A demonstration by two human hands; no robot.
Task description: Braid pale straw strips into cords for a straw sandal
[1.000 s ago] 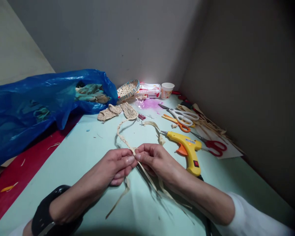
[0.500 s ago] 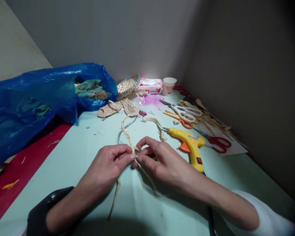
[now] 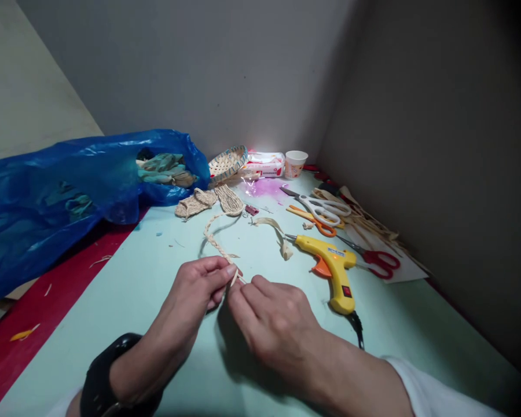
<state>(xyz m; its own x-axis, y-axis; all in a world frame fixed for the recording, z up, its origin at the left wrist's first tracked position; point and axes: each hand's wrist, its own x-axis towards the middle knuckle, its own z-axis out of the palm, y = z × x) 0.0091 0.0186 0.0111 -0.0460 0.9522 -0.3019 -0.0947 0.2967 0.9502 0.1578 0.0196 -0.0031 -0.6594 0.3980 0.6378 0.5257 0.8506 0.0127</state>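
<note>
A pale braided cord (image 3: pixel 213 243) runs from a flat woven sole-shaped piece (image 3: pixel 229 199) down to my hands. My left hand (image 3: pixel 200 285) pinches the near end of the braid between thumb and fingertips. My right hand (image 3: pixel 273 315), its back turned up, is closed on a loose straw strand close to the left fingertips; the palm hides most of that strand. A second woven piece (image 3: pixel 195 202), shaped like a small slipper with a strap, lies beside the sole piece. Short of the glue gun's tip rests a loose curled straw strip (image 3: pixel 274 225).
To the right lie a yellow hot glue gun (image 3: pixel 330 255) with its cable, white-handled scissors (image 3: pixel 321 207), orange-handled scissors (image 3: pixel 323 229), red-handled scissors (image 3: pixel 380 262) and straw strips (image 3: pixel 369 211). Behind are a woven basket (image 3: pixel 228 164), a tissue pack (image 3: pixel 267 165) and a paper cup (image 3: pixel 295 164). A blue plastic bag (image 3: pixel 91 174) spreads leftward.
My right hand has turned palm down and drawn nearer to me, a little apart from the left. My left hand keeps its pinch. The loose strand ends that hung below are now hidden.
</note>
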